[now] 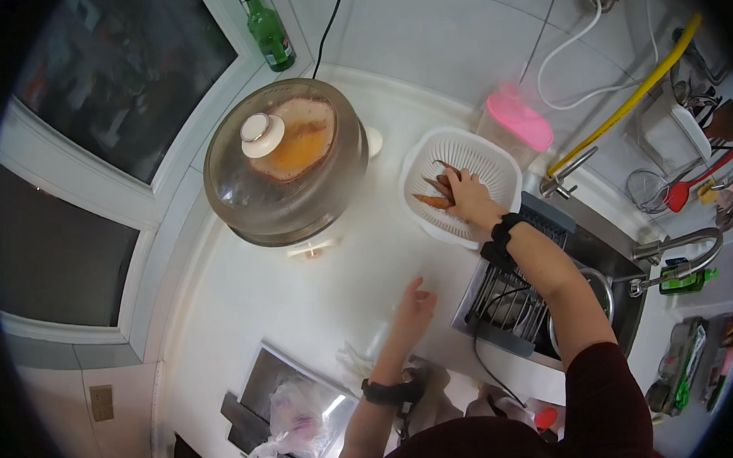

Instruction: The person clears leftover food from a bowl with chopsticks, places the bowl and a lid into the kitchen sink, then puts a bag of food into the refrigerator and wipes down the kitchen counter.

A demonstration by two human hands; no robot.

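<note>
My right hand (469,194) reaches into a white plastic colander basket (413,177), its fingers closed on several slender orange-brown root vegetables (433,201), perhaps sweet potatoes or carrots. Over the white countertop (344,280), my left hand (416,307) hangs with its fingers loosely curled and nothing seen in it. Each wrist wears a black strap with a device. Left of the basket stands a round electric steamer with a domed see-through lid (303,201); something orange in a pale holder shows through the lid.
Right of the basket are a pink-lidded container (519,121), a dish rack (501,303) and a steel sink (632,321). A green bottle (267,35) stands behind the steamer. A plastic bag (295,413) lies on a metal surface at lower left. A black cable crosses the rack.
</note>
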